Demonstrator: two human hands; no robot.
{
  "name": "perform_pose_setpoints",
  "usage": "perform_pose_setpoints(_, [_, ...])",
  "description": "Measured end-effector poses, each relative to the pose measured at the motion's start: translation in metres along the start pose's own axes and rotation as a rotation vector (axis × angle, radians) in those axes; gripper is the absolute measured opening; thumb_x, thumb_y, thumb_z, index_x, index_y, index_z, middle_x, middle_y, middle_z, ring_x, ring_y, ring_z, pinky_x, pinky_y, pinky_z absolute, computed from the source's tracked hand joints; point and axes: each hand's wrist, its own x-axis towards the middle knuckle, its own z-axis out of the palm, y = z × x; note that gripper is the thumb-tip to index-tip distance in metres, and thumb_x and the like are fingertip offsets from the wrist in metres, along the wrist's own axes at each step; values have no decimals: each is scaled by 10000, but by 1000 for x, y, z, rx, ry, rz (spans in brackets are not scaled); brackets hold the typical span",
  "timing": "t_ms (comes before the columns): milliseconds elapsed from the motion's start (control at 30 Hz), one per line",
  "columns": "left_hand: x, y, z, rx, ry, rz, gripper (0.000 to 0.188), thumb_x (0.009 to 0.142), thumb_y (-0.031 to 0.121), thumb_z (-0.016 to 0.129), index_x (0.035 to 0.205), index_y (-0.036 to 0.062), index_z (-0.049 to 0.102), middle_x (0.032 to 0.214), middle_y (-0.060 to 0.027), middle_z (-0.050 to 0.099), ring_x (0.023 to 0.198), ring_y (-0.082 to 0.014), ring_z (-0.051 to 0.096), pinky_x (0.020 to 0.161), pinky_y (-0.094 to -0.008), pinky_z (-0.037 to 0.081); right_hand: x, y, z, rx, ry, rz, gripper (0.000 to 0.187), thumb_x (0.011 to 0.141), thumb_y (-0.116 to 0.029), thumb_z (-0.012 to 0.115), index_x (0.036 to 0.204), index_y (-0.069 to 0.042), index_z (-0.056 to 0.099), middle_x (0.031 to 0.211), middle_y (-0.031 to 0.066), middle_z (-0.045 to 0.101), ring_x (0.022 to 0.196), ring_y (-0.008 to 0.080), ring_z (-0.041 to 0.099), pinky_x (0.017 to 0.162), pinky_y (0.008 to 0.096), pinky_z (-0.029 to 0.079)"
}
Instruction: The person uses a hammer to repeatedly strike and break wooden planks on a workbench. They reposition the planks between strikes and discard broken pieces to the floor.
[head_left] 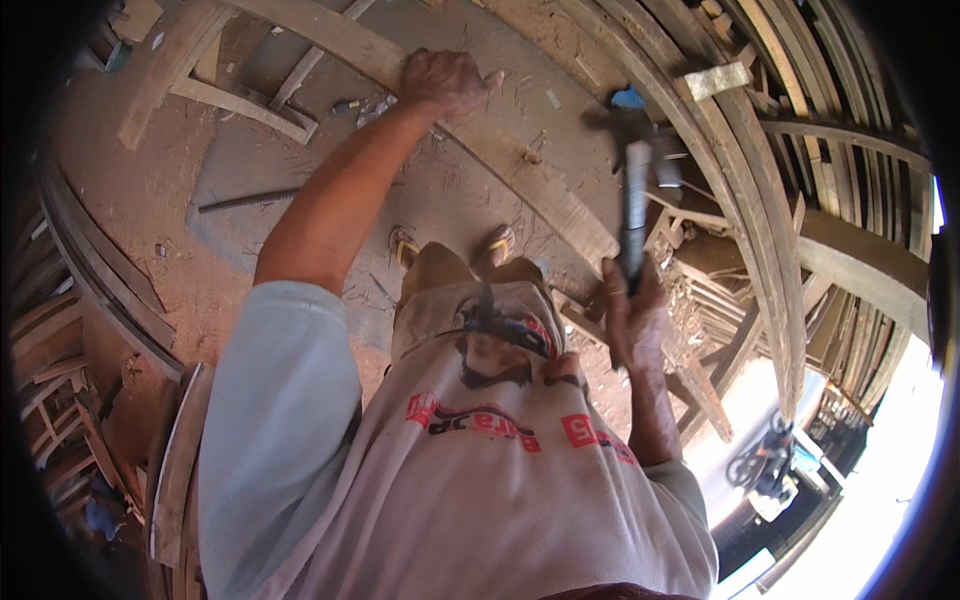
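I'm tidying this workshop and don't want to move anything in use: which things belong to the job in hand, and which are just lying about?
In use:
- hammer, held in the right hand
- long plank, under the left hand

Apparently just lying about:
- dark rod on the floor
- long timbers at the right

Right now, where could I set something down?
The clearest patch is the reddish floor between the dark rod and the curved boards at far left. The right side is crowded: stacked lumber, plus the hammer in the right hand. A plank crosses ahead, under the left hand.
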Motion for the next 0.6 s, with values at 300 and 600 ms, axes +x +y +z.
perform_pose_setpoints(300, [3, 1, -15, -42, -64, -11, 723, 966, 697, 417, 1078, 72, 764, 1136, -174, 733, 1124, -320, 673, 1004, -478, 471, 1, 3, 6, 305, 173, -215, 246, 1050, -271, 568, 1064, -26, 565, 681, 104, 589, 544, 201, 554, 495, 343, 470])
perform_pose_setpoints(600, [9, -3, -17, -44, -11, -30, 654, 979, 629, 445, 1122, 69, 753, 1187, -148, 727, 1155, -295, 668, 1032, -463, 461, 4, -29, -8, 432, 245, -188, 319, 1047, -334, 587, 990, -27, 523, 651, 40, 555, 533, 125, 555, 414, 293, 456])
